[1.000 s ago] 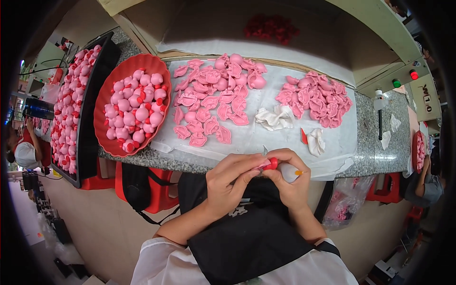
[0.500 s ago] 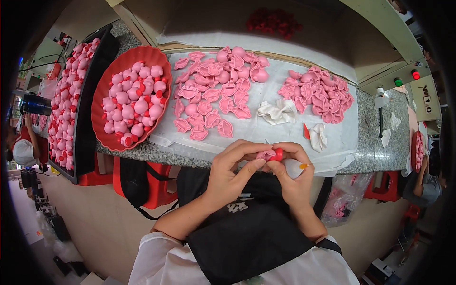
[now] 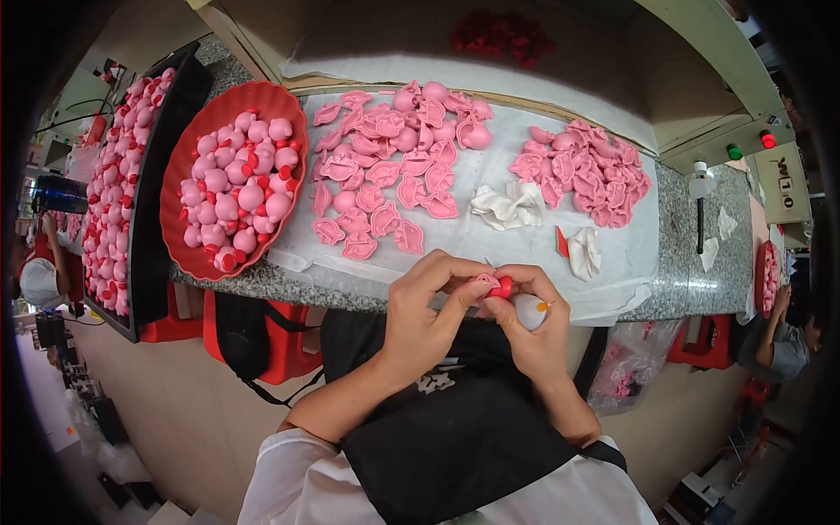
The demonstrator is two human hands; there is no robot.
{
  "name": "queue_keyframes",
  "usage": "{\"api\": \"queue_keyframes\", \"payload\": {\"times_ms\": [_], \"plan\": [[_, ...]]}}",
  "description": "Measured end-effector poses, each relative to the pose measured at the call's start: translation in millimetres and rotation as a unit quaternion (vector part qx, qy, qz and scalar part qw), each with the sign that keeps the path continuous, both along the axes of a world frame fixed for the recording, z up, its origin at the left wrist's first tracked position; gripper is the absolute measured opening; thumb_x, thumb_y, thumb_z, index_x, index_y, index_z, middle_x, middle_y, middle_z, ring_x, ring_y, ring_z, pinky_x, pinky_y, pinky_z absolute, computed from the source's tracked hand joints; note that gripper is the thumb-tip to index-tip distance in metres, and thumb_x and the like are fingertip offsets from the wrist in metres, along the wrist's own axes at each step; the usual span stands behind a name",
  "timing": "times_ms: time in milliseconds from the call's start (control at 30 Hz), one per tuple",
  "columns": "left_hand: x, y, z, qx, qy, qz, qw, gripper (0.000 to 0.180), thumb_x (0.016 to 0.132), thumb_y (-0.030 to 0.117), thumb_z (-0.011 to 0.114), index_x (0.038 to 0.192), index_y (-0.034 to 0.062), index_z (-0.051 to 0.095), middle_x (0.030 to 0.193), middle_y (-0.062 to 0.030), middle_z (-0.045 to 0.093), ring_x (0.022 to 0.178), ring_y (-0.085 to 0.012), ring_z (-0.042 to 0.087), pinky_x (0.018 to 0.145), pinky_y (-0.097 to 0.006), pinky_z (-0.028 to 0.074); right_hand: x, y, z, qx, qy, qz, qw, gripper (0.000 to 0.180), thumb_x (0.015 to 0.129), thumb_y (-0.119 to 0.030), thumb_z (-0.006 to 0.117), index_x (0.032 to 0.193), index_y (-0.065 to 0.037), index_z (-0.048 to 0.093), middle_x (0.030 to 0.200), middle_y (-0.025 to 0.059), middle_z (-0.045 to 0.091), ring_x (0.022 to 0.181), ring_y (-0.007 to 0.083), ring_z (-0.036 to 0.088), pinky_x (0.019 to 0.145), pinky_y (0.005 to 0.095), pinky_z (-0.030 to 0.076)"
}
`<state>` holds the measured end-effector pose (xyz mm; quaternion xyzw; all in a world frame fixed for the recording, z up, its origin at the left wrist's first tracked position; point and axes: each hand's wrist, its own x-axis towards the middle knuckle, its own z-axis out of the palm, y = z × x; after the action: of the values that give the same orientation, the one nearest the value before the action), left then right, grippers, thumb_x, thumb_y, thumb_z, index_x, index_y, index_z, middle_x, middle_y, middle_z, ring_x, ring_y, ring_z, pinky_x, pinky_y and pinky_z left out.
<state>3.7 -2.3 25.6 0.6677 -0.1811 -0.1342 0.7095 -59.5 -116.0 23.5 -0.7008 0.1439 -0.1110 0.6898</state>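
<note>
In front of my body, just past the bench's near edge, my two hands meet. My left hand is closed, pinching a small pink moulded piece between thumb and fingertips. Against it sits a red rounded part, which the thumb and forefinger of my right hand grip. A whitish squeeze bottle with an orange-yellow tip is tucked in my right palm under the curled fingers. Beyond my hands, pink shell-shaped pieces and a few pink balls lie spread on white sheeting.
To the left, a red scalloped bowl and a black tray hold pink-and-red figures. Another pink heap is at right, near crumpled white tissues. Red pieces lie inside the booth. Other people work at both sides.
The pink piece and the red part have shifted slightly left in my fingers, and the bottle has tilted a little. Both hands keep their grip; the whole view has moved slightly.
</note>
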Motion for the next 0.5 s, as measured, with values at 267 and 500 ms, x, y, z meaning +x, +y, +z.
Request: {"api": "queue_keyframes", "payload": {"times_ms": [267,500], "plan": [[-3.3,-2.5,6.7,0.098,-0.161,-0.007,0.982,0.011,0.069,-0.002,0.056,0.079,-0.0003,0.059,0.069,-0.0085,0.054,0.061,-0.015,0.052,0.053,-0.023,0.04,-3.5,-13.5,-5.1,0.197,0.009,0.039,0.98,0.019,0.073,0.0,0.056,0.09,0.004,0.049,0.078,0.0073,0.054,0.068,0.0107,0.053,0.06,0.0235,0.047],[-2.2,-8.4,7.9,0.069,-0.118,-0.027,0.99,0.011,0.069,-0.001,0.056,0.08,-0.0006,0.059,0.07,-0.0078,0.055,0.062,-0.0144,0.053,0.055,-0.022,0.041,-7.3,-13.7,-0.6,0.115,0.016,0.023,0.993,0.019,0.072,0.001,0.057,0.089,0.003,0.049,0.076,0.0057,0.055,0.068,0.009,0.053,0.06,0.02,0.044]]}}
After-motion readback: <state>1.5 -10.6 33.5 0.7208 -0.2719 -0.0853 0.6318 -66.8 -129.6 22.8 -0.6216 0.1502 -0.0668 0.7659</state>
